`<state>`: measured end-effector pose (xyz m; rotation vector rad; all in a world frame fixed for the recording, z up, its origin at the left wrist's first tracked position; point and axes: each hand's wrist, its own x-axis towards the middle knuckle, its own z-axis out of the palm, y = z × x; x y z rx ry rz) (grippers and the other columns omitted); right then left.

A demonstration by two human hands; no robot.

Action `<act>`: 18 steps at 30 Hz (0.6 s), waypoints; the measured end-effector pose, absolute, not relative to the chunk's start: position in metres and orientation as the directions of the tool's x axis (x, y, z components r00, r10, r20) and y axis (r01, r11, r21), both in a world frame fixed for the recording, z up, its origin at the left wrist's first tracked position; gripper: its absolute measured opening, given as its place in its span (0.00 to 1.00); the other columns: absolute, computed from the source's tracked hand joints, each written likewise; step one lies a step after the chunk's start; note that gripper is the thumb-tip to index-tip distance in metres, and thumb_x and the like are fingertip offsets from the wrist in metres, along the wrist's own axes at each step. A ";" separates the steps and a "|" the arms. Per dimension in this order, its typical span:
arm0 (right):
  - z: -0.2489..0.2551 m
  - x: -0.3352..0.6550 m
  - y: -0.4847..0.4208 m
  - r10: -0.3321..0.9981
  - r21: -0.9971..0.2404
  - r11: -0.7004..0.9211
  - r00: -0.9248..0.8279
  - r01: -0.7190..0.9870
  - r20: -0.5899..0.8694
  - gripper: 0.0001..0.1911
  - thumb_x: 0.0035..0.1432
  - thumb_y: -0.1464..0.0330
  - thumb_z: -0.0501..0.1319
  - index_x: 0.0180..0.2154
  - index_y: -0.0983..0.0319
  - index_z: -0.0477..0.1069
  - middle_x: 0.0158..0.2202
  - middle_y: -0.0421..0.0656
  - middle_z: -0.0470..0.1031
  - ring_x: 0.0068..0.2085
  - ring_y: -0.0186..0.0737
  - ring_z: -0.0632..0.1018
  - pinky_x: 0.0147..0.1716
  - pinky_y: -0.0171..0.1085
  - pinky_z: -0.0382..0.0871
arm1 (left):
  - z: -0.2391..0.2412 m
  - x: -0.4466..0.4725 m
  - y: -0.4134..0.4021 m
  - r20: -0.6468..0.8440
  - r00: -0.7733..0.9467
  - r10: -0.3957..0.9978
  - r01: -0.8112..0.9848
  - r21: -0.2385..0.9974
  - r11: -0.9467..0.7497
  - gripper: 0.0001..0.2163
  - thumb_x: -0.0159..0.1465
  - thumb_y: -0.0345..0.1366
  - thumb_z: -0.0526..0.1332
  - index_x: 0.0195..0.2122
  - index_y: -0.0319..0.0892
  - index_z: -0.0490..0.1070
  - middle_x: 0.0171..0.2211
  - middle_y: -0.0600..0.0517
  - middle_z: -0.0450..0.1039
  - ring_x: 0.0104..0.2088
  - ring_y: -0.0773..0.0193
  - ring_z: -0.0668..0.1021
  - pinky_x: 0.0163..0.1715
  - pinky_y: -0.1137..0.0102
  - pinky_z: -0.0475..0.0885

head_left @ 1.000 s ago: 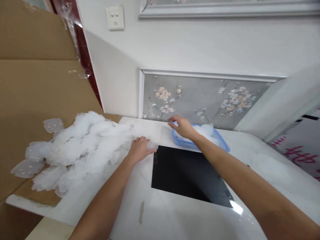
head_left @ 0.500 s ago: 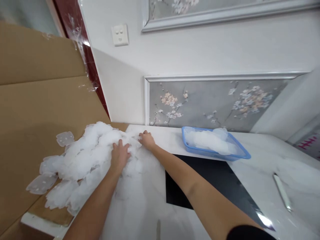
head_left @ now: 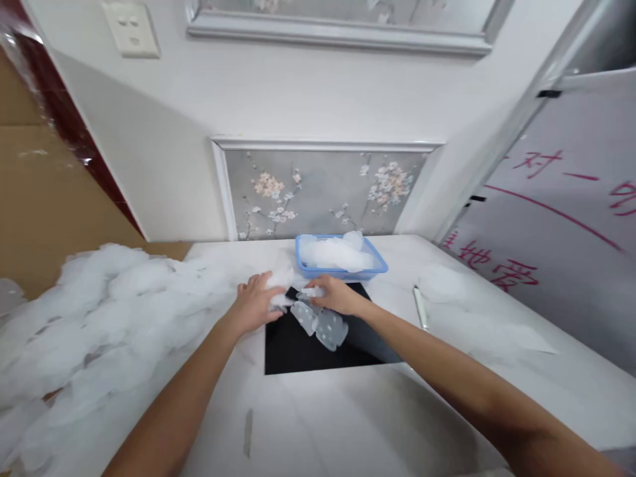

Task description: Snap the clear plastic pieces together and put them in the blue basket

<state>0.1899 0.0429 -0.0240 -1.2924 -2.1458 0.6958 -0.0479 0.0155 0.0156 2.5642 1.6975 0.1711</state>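
My left hand and my right hand meet over the far edge of a black square mat on the white table. Both pinch thin translucent white pieces. A strip of these pieces, dotted with small holes, hangs from my right hand over the mat. My left hand grips a small white bunch. A big heap of the same white pieces lies to the left. A blue tray holding more of them stands just behind my hands.
A pen-like white stick lies on the table right of the mat. Thin clear sheets lie further right. A cardboard panel stands at the left, a board with red writing at the right, the wall behind.
Both hands have come from the white heap at the left to the black mat, bringing white pieces with them. The view has swung to the right.
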 end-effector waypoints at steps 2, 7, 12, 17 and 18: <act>-0.039 0.215 0.026 0.898 -0.693 0.426 -0.361 0.581 0.250 0.21 0.47 0.66 0.66 0.46 0.59 0.76 0.46 0.48 0.74 0.48 0.50 0.75 0.51 0.46 0.65 | 0.007 -0.036 0.017 -0.057 0.362 0.930 0.930 0.088 -0.357 0.26 0.54 0.38 0.67 0.56 0.55 0.68 0.67 0.43 0.51 0.67 0.34 0.51 0.57 0.37 0.50; -0.053 0.244 0.013 0.931 -0.797 0.366 -0.188 0.480 0.314 0.14 0.55 0.63 0.58 0.43 0.58 0.74 0.45 0.47 0.74 0.48 0.49 0.74 0.50 0.47 0.66 | 0.006 -0.008 0.008 0.125 0.438 0.890 0.892 0.059 -0.448 0.20 0.53 0.30 0.65 0.49 0.45 0.73 0.68 0.43 0.50 0.69 0.40 0.44 0.63 0.43 0.43; -0.048 0.250 0.010 0.987 -0.975 0.159 -0.042 0.153 0.155 0.14 0.56 0.58 0.58 0.39 0.59 0.71 0.36 0.44 0.78 0.40 0.47 0.76 0.40 0.43 0.69 | -0.018 0.024 -0.011 0.128 0.561 0.818 0.805 0.143 -0.575 0.17 0.64 0.34 0.58 0.55 0.45 0.67 0.60 0.43 0.65 0.61 0.50 0.66 0.58 0.55 0.62; -0.051 0.263 0.009 0.989 -0.979 0.115 -0.110 0.166 0.098 0.13 0.54 0.60 0.59 0.39 0.59 0.72 0.39 0.44 0.78 0.41 0.46 0.77 0.42 0.43 0.69 | -0.030 0.022 -0.017 0.112 0.518 0.848 0.845 0.091 -0.527 0.15 0.65 0.32 0.55 0.51 0.50 0.71 0.56 0.46 0.69 0.55 0.51 0.72 0.55 0.53 0.61; -0.052 0.267 0.012 0.991 -0.963 0.127 -0.067 0.239 0.114 0.12 0.53 0.61 0.59 0.38 0.59 0.72 0.40 0.44 0.78 0.42 0.47 0.77 0.45 0.45 0.67 | -0.028 0.020 -0.017 0.120 0.506 0.854 0.853 0.074 -0.516 0.15 0.64 0.30 0.54 0.49 0.49 0.72 0.55 0.46 0.70 0.54 0.51 0.72 0.56 0.53 0.60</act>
